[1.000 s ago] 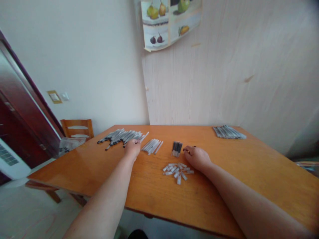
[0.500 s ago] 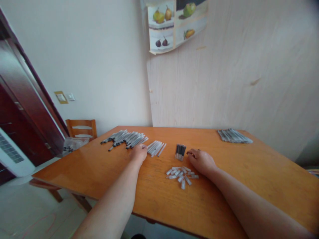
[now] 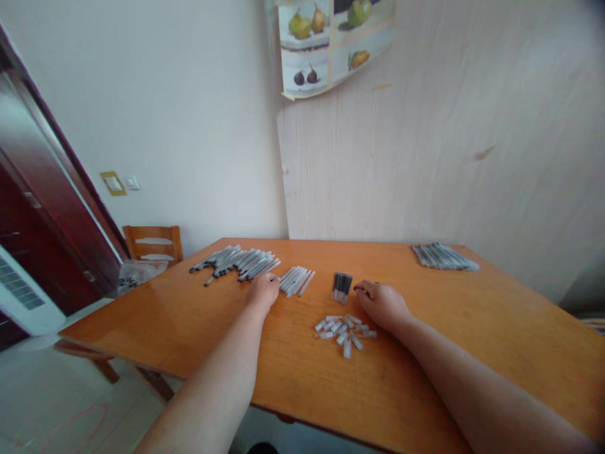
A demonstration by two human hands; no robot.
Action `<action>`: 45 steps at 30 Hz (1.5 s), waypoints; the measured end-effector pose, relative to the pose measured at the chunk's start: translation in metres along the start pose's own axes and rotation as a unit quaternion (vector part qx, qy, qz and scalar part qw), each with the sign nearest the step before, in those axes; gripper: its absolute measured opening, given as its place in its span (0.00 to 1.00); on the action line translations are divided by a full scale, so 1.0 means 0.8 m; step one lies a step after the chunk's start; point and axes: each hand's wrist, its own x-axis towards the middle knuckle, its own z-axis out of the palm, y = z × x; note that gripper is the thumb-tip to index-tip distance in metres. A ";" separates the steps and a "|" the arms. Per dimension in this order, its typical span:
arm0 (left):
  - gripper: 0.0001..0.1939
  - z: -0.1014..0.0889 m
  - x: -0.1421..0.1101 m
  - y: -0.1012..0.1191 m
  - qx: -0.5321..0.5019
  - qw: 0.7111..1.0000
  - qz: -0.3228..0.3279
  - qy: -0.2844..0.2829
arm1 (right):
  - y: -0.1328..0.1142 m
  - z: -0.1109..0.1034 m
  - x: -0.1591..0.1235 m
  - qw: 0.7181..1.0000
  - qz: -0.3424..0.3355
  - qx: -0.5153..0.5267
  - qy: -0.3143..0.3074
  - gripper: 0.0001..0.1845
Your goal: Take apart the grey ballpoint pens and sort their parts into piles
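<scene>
My left hand rests on the table, fingers curled in, between a large pile of pens with dark ends and a small row of pale, thin tubes. Its palm side is hidden, so anything inside cannot be seen. To the right, my right hand lies with bent fingers beside a bundle of dark-topped, slim sticks, apart from it. Small dark spots show at its fingertips, too small to name. Short clear caps lie scattered nearer to me, below the bundle.
A flat stack of dark and clear pens lies at the back right of the wooden table. Behind the table's left end stands a wooden chair with a clear plastic bag. The wall borders the table's far edge.
</scene>
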 end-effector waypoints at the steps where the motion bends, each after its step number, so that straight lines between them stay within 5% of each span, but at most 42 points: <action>1: 0.13 0.000 0.000 0.000 0.004 1.000 0.003 -0.001 | 0.000 0.000 0.000 1.000 0.001 -0.001 0.000 0.18; 11: 0.16 0.003 0.005 -0.009 0.027 0.999 0.029 0.003 | 0.001 0.000 0.001 1.000 -0.003 0.002 0.003 0.18; 19: 0.12 0.007 0.015 -0.019 -0.068 0.996 0.011 0.064 | 0.003 0.001 0.000 1.000 -0.005 0.002 0.004 0.18; 28: 0.19 -0.032 0.031 -0.043 -0.061 0.983 -0.062 0.161 | 0.008 0.005 0.003 1.000 -0.016 0.007 0.004 0.18; 45: 0.19 -0.038 0.008 -0.020 0.174 0.980 -0.065 0.069 | 0.005 0.003 0.001 1.000 -0.008 0.009 0.005 0.18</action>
